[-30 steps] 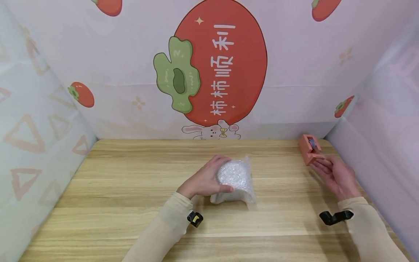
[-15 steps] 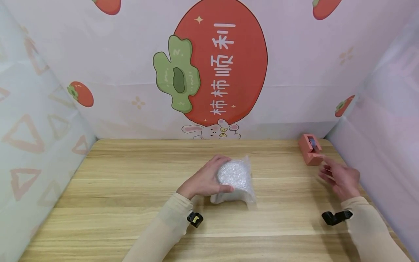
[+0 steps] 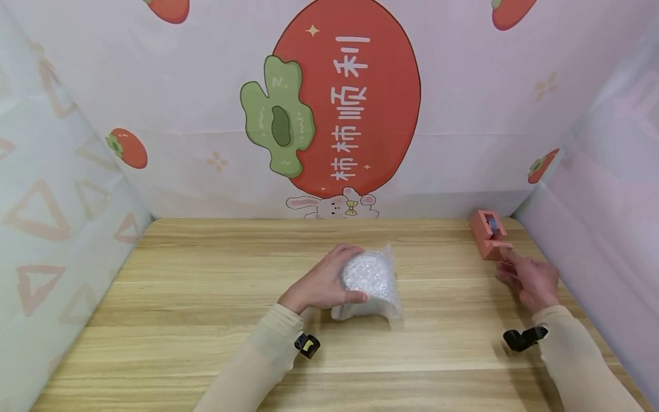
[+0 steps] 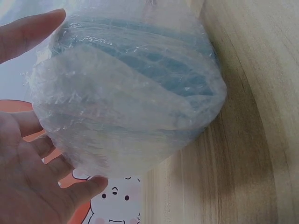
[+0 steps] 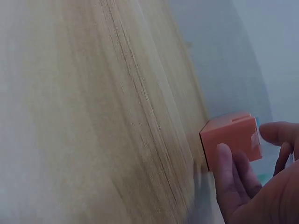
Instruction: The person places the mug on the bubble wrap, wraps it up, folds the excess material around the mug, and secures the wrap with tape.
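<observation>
My left hand (image 3: 325,281) holds a bubble-wrapped bundle (image 3: 368,277) on the table, thumb on the near side and fingers round the far side. In the left wrist view the bundle (image 4: 126,98) is rounded, with something bluish under the clear wrap; its kind is hidden. My right hand (image 3: 535,280) is at the front end of a coral tape dispenser (image 3: 486,234), which holds a bluish tape roll. In the right wrist view one fingertip (image 5: 275,132) touches the dispenser's (image 5: 231,137) cutting edge by a bit of clear tape. Whether the fingers pinch that tape is unclear.
The wood-grain table (image 3: 206,274) ends at a printed back sheet (image 3: 195,103) with a big red persimmon on it. Patterned sheets also close off the left and right sides. The dispenser stands near the back right corner. Black cameras sit on both wrists.
My right hand drew back slightly from the dispenser, turned over from palm up, and has come back to its front edge. My left hand and the bundle have kept their place.
</observation>
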